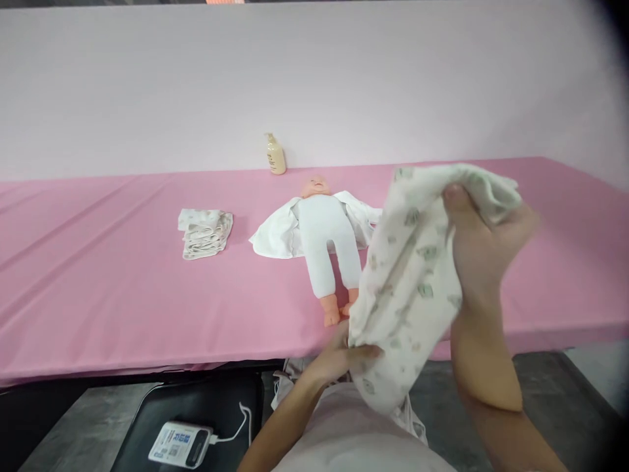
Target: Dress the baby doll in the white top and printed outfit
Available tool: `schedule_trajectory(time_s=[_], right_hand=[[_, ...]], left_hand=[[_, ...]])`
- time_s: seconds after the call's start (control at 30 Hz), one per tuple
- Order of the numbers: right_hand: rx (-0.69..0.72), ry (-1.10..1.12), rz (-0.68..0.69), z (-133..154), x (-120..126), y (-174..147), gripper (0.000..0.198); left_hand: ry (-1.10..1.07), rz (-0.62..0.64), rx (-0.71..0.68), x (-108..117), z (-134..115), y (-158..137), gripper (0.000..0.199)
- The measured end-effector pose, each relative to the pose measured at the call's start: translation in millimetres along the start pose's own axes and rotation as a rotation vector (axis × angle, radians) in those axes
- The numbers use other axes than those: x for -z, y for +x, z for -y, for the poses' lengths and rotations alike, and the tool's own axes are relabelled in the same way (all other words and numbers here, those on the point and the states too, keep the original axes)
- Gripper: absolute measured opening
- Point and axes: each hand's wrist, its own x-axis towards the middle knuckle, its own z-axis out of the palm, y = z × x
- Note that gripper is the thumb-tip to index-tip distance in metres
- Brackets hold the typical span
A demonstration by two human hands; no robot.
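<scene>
Between my hands hangs a soft white cloth (pixel 398 282) with small green and beige prints; its folds hide whether it is a garment. My right hand (pixel 484 246) grips its upper end, thumb on top. Lower down, my left hand (pixel 344 357) pinches its near left edge. Past the cloth, a baby doll (pixel 327 229) lies face up on the pink-covered table (pixel 122 308), its feet towards me. White leggings cover its body and legs. A white top (pixel 278 229) lies spread out on both sides of it, partly hidden by the cloth on the right.
Left of the doll lies a folded stack of printed fabric (pixel 205 233). A pump bottle (pixel 276 155) stands by the white wall (pixel 314 78). Below the table edge, a black chair (pixel 221 393) holds a white power bank (pixel 181 444) with a cable.
</scene>
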Motion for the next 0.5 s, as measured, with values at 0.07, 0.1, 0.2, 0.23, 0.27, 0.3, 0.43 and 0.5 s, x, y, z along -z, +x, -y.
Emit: schedule_trajectory(time_s=[0.07, 0.1, 0.2, 0.23, 0.27, 0.3, 0.43, 0.5], right_hand=[[0.072, -0.042, -0.069, -23.6, -10.7, 25.5, 0.008], [0.036, -0.058, -0.040, -33.8, -14.1, 35.8, 0.007], [-0.114, 0.014, 0.042, -44.4, -12.4, 47.8, 0.009], [-0.137, 0.037, 0.078, -39.9, -7.3, 44.1, 0.010], [-0.128, 0.046, 0.137, -32.1, -0.1, 36.7, 0.012], [-0.111, 0.039, 0.246, -22.3, 8.7, 26.0, 0.014], [0.145, -0.058, 1.235, 11.8, 43.0, -34.3, 0.047], [0.321, -0.145, 1.471, 15.0, 48.3, -65.5, 0.061]], left_hand=[[-0.164, 0.020, 0.074, -1.2, 8.3, 4.5, 0.053], [-0.211, 0.032, 0.098, -2.1, 11.3, 5.9, 0.057], [-0.236, 0.057, 0.161, -5.0, 15.6, 6.7, 0.060], [-0.247, 0.052, 0.180, -5.4, 15.4, 6.1, 0.059], [-0.271, 0.034, 0.192, -5.2, 14.4, 5.3, 0.058], [-0.309, 0.006, 0.188, -4.3, 12.4, 4.2, 0.056], [-0.467, -0.147, 0.033, 6.7, -3.3, -3.2, 0.045], [-0.485, -0.192, -0.049, 15.1, -11.9, -9.0, 0.035]])
